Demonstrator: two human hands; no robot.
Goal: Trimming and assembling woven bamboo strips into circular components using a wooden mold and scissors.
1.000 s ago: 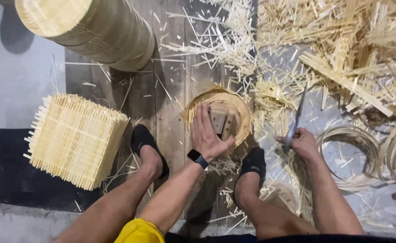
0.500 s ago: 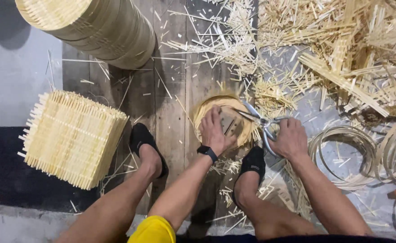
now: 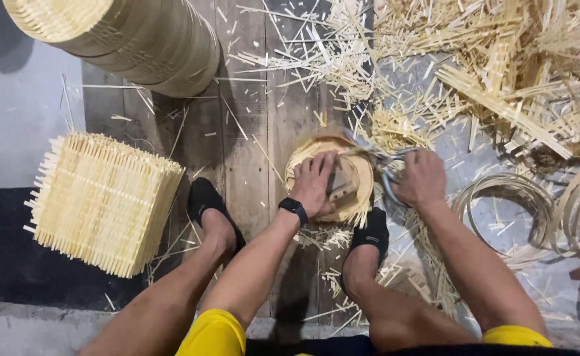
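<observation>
no pkgs, labels or signs, small black smartwatch screen [image 3: 294,207] on left wrist

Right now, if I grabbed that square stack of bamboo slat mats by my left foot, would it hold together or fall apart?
The square stack of slat mats probably feels light, being thin pale bamboo strips. The layers look loose, with ragged ends poking out along the edges, so they may slide apart if lifted from the top. Each mat likely flexes rather than staying rigid; those splintery ends could prick.

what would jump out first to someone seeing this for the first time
The two hands at centre: the left hand presses on a round bamboo tray while the right hand works shears at its rim. Next, the heap of bamboo strips at upper right and the stack of square mats at left.
</observation>
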